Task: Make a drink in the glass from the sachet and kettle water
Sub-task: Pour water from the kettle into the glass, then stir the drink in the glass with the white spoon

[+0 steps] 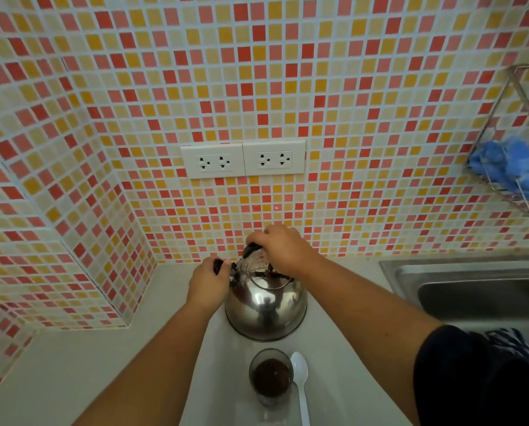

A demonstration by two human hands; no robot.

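Observation:
A shiny steel kettle [266,309] stands on the pale counter [72,364] against the tiled wall. My right hand [283,249] grips its black top handle. My left hand [209,281] holds a small dark piece at the kettle's left side; I cannot tell whether it is the lid knob or the spout cap. Nearer to me stands a clear glass [271,376] with dark brown powder in its bottom. A white plastic spoon [300,385] lies just right of the glass. No sachet is in view.
A steel sink [472,290] lies to the right of the kettle. A wire rack [509,167] with a blue cloth hangs on the wall at the upper right. Two white double sockets [243,159] sit on the wall above the kettle.

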